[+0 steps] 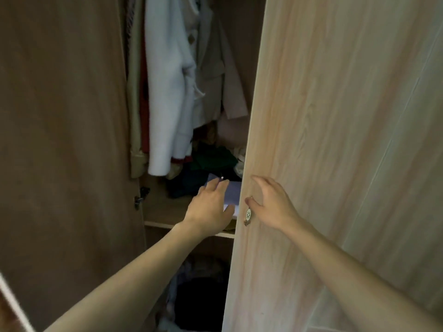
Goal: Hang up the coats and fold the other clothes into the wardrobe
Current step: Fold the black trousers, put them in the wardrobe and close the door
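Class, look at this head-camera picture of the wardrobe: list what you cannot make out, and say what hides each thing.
1. Right part of the wardrobe shelf: hidden behind the light wooden door.
2. Folded pale garment: partly covered by the left hand and the door edge.
3. Hangers and rail: cut off by the top edge.
4. Lower compartment: too dark and blurred.
5. Right hand by the door handle: contact unclear.

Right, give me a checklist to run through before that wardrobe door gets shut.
1. Folded pale garment lies on the shelf: ok.
2. Left hand clear of the opening: not ok, it rests on the garment.
3. Garment edge behind the door line: cannot tell.
4. Right hand at the door, by the knob: ok.
5. Hanging white coat inside the frame: ok.
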Tool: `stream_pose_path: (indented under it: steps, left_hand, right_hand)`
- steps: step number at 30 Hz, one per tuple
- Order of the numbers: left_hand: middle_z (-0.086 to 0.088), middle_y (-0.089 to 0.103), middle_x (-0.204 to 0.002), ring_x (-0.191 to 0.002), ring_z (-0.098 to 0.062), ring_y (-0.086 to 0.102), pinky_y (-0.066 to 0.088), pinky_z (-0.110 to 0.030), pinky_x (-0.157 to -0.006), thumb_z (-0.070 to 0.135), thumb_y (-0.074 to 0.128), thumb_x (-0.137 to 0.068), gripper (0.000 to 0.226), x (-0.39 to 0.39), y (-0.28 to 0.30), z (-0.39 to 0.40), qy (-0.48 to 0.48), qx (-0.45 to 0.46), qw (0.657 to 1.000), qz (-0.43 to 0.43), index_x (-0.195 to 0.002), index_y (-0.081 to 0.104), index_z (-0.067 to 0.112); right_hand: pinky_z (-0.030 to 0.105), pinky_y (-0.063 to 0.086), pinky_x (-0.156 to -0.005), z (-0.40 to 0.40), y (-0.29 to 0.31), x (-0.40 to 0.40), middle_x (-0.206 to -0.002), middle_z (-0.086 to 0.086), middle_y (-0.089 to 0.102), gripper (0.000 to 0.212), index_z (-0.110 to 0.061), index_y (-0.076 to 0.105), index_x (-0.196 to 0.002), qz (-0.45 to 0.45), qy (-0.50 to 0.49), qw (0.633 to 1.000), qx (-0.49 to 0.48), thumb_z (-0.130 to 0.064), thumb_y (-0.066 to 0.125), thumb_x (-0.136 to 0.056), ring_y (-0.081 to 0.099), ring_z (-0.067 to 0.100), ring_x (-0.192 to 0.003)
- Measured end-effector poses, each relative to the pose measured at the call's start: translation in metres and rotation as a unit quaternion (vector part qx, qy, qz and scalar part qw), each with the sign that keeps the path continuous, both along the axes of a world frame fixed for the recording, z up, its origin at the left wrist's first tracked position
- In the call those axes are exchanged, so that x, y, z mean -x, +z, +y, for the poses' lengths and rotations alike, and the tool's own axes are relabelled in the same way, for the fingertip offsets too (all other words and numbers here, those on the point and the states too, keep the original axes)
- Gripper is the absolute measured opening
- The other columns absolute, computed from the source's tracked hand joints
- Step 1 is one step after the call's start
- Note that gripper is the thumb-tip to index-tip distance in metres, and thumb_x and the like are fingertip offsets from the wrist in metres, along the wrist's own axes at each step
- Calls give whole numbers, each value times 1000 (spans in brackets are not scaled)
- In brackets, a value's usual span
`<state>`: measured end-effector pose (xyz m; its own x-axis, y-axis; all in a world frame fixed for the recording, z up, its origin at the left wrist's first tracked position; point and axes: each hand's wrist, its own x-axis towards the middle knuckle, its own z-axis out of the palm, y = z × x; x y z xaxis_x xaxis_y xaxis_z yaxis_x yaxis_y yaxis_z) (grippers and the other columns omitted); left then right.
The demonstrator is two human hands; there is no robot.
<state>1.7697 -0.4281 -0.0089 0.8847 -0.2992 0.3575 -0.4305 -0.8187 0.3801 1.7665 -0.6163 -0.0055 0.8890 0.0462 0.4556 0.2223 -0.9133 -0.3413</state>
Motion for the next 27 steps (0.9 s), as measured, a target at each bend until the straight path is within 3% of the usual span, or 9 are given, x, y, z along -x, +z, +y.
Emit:
stream_pose_path:
  steps: [3,7,9,12,16,20,27]
  left_hand:
    - [-4,19,-164,-145,-34,29,38,-49,-113,41,54,-97,69,23,2,18,53,-28,998,11,-155,21,25]
    - [-5,23,-161,-141,-34,34,40,-49,-108,45,52,-96,68,59,-3,41,131,-30,990,34,-154,24,24]
    - [-5,29,-157,-136,-34,39,41,-51,-104,46,51,-94,65,81,-9,52,174,-63,982,21,-150,28,23]
    - [-5,34,-152,-132,-33,42,41,-51,-101,47,48,-92,60,110,-11,77,229,-98,968,0,-145,33,22]
    - [-3,35,-151,-134,-33,41,40,-49,-102,46,49,-90,61,136,2,120,265,-92,959,-28,-145,33,24]
    - [-4,29,-158,-141,-32,34,36,-49,-108,47,50,-92,63,152,13,164,293,-69,952,-61,-147,31,24]
    - [-7,15,-164,-152,-29,9,27,-48,-116,41,54,-92,73,166,33,252,297,-56,943,-142,-154,22,19]
  right_hand:
    - [32,44,-102,14,-4,16,-145,1,50,66,-21,39,-149,3,20,998,-59,-36,68,-91,49,22,-130]
    - [40,38,-111,43,-33,41,-146,2,48,68,-20,38,-149,45,86,994,-42,-43,66,-92,43,23,-135]
    - [42,35,-114,60,-44,54,-154,7,36,72,-21,31,-152,67,124,990,-24,-46,63,-93,32,28,-143]
    - [43,28,-118,90,-49,73,-166,6,5,82,-30,11,-157,87,132,987,6,-53,57,-93,11,29,-152]
    - [47,25,-120,134,-35,92,-166,1,-10,84,-39,2,-157,77,172,982,9,-57,54,-93,0,29,-153]
    - [47,20,-120,176,-21,101,-167,0,-5,84,-40,5,-156,58,212,975,-7,-56,56,-92,-1,28,-153]
    - [45,24,-120,261,3,110,-164,5,13,79,-33,17,-156,31,223,973,-50,-46,62,-93,10,25,-152]
